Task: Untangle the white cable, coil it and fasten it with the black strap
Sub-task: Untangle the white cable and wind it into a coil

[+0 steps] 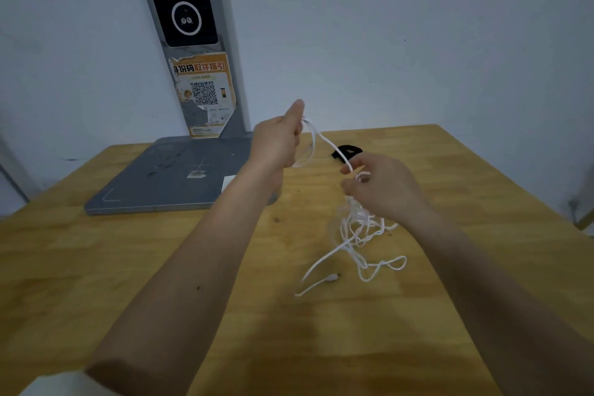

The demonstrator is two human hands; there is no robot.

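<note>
A thin white cable (353, 235) hangs in a tangled bunch over the wooden table (128, 267), its plug end lying flat near the middle. My left hand (279, 141) is raised above the table and grips a small loop of the cable in its fist. My right hand (382, 183) pinches the same cable between thumb and fingers, with the tangle hanging below it. One stretch of cable runs taut between both hands. The black strap (348, 150) lies on the table behind them, partly hidden by the cable.
A grey flat scanner base (154, 180) with an upright post (193, 42) carrying a black screen and an orange QR sticker stands at the table's back left. A white wall rises behind. The table's right edge slopes away at the right.
</note>
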